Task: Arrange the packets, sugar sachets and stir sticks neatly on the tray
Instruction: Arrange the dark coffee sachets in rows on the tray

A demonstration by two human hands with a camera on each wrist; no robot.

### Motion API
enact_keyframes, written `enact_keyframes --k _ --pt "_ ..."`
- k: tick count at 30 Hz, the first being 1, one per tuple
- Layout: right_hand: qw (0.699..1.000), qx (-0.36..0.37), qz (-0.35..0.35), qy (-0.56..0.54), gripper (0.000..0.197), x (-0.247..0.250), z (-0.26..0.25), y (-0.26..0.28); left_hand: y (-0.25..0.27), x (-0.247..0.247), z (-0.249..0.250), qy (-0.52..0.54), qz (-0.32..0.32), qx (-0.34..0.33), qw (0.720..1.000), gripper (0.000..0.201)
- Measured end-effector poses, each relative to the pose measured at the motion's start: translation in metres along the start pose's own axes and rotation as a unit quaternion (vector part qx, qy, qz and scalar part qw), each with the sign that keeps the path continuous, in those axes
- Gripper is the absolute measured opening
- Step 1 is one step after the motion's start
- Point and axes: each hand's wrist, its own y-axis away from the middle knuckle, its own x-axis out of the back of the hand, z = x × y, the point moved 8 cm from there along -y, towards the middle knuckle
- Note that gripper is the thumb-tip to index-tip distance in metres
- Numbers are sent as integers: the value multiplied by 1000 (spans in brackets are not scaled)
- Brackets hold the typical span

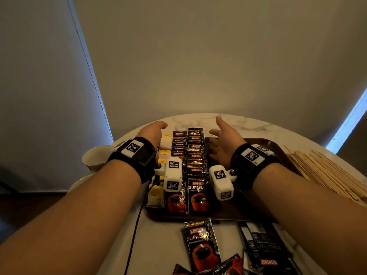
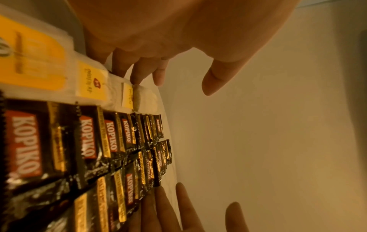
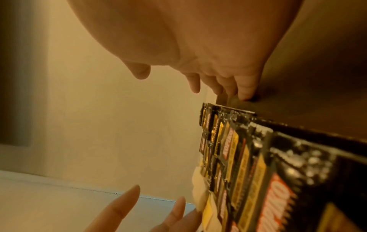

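Note:
A dark brown tray (image 1: 276,147) holds two overlapping rows of black Kopiko packets (image 1: 195,153) and, left of them, a row of white and yellow sachets (image 1: 165,144). My left hand (image 1: 155,130) lies along the left side of the sachets (image 2: 91,81), with straight fingers (image 2: 139,70) touching them. My right hand (image 1: 224,135) stands open on the right side of the packet rows (image 3: 238,149), fingertips (image 3: 244,87) down on the tray floor (image 3: 317,78). Neither hand holds anything. Wooden stir sticks (image 1: 327,175) lie in a pile on the table right of the tray.
Loose Kopiko packets (image 1: 200,245) and darker packets (image 1: 266,247) lie on the marble table (image 1: 238,122) in front of the tray. A pale cup (image 1: 97,157) stands left of the tray. A black cable (image 1: 137,225) runs along the table's left part.

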Motion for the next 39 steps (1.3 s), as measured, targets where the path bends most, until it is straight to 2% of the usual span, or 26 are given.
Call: enact_keyframes --k 3,5,8,11,18,23,28,30,32,34,36,38,39 --pt "1000 -10 -17 11 76 -8 1 -8 -2 -3 1 0 4 0 1000 53" --pt "999 -17 -28 13 76 -12 0 -12 -4 -4 1 0 7 4 1000 63" --pt "999 -24 -36 10 77 -14 -3 -16 -7 -5 2 3 14 2 1000 59" --pt "999 -30 -34 11 78 -14 -6 -19 -10 -6 2 7 10 3 1000 69" --pt "999 -31 -41 -17 82 -20 -6 -31 -13 -6 4 -1 9 -4 1000 64" --pt "999 -35 -18 -27 80 -18 -9 -30 -16 -6 3 -5 9 -8 1000 62" --pt "999 -42 -15 -1 82 -14 -11 -47 -13 -5 4 -7 17 -17 1000 47" --pt "999 -40 -14 9 82 -10 -11 -50 -12 -6 4 -11 17 -24 1000 52" --pt "999 -21 -4 37 82 -3 -16 -45 -4 -4 6 -23 24 -39 999 47" --pt "995 1 11 97 83 5 -23 -35 13 1 13 -42 38 -75 996 31" --pt "983 11 28 179 81 8 -30 -21 32 4 24 -79 50 -126 988 32" --pt "951 33 33 305 70 3 -37 1 53 2 32 -116 45 -172 977 39" --pt "926 53 26 373 62 -3 -40 14 67 -1 32 -133 35 -190 972 35"
